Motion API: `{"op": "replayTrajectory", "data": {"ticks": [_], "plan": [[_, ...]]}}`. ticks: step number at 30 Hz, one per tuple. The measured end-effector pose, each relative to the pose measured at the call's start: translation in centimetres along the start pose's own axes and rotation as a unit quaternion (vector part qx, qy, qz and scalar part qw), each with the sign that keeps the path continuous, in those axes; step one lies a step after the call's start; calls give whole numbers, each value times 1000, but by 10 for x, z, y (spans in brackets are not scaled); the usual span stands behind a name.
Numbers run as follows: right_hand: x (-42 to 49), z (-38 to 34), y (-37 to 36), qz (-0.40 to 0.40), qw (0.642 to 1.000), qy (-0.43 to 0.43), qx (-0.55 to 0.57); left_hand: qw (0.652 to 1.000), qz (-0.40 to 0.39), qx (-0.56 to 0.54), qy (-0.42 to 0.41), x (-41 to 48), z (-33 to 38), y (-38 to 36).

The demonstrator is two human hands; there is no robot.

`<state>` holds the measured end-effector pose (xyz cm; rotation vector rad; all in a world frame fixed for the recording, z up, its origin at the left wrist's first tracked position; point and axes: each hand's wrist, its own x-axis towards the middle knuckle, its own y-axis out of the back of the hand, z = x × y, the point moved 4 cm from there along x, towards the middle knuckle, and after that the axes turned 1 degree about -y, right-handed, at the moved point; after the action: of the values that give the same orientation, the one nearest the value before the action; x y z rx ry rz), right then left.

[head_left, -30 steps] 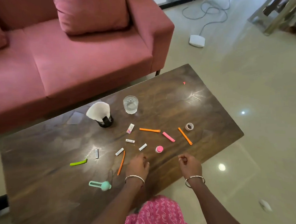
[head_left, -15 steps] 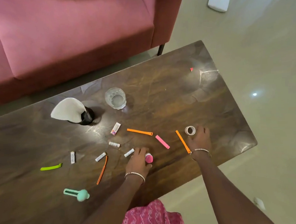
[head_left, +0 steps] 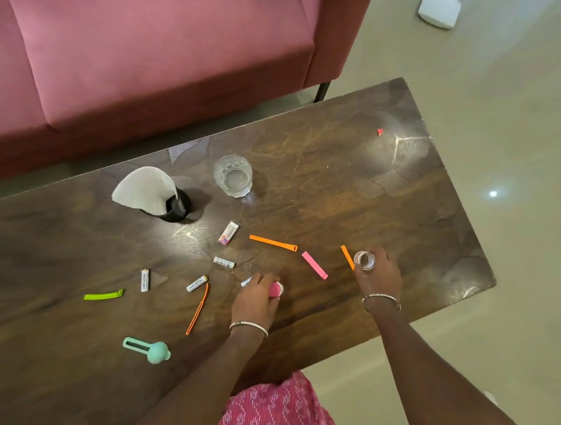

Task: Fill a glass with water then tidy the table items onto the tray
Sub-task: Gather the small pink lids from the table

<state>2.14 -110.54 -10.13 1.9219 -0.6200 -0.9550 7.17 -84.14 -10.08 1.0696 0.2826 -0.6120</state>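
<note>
Ring (head_left: 364, 260) now in right hand (head_left: 379, 273) over table (head_left: 336, 182)

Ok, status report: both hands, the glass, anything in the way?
Left hand grips the pink round piece. Right hand grips the small clear roll. Glass upright on the table, untouched. No tray in view; batteries and clips lie loose.

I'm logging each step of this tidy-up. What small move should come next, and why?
Probably lift both items clear of the dark wooden table: the left hand curls round the small pink round cap, and the right hand grips the small clear tape ring. No tray is in view yet.
</note>
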Motion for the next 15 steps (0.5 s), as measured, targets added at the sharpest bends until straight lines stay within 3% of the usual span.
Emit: {"op": "replayTrajectory", "data": {"ticks": [10,15], "plan": [[-147,-56,0,-5,991,113,67,997,64,-42,-30,-96,-35,58],[-244,-80,-4,-6,975,200,94,986,152,-66,-6,-178,-76,88]]}}
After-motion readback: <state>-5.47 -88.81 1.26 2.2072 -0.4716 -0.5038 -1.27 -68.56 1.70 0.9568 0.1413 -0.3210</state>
